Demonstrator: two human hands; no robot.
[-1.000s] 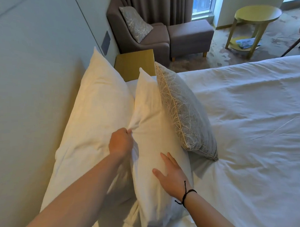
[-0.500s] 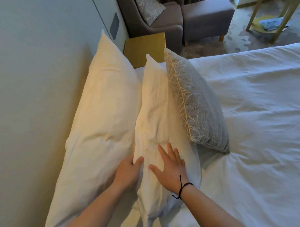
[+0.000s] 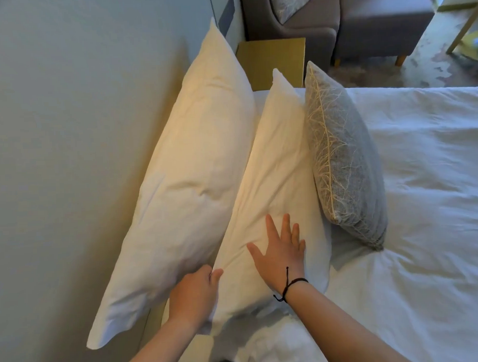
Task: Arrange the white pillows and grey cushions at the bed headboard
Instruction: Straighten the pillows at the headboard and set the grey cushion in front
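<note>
A large white pillow (image 3: 188, 166) stands against the pale headboard (image 3: 68, 132). In front of it leans a second white pillow (image 3: 277, 157). A grey patterned cushion (image 3: 345, 161) leans on that second pillow's front. My left hand (image 3: 194, 293) sits in the gap between the two white pillows, its fingers curled on the near edge of the second pillow. My right hand (image 3: 282, 249) presses flat with spread fingers on the lower face of the second pillow. A black cord is round my right wrist.
The white duvet (image 3: 423, 201) covers the bed to the right. A yellow bedside table (image 3: 271, 60) stands beyond the pillows. Behind it are a brown armchair (image 3: 289, 19) with another grey cushion and a footstool (image 3: 384, 18).
My left hand has slid down the gap between the white pillows toward their near end. My right hand has moved up a little on the second pillow. The view has tilted down.
</note>
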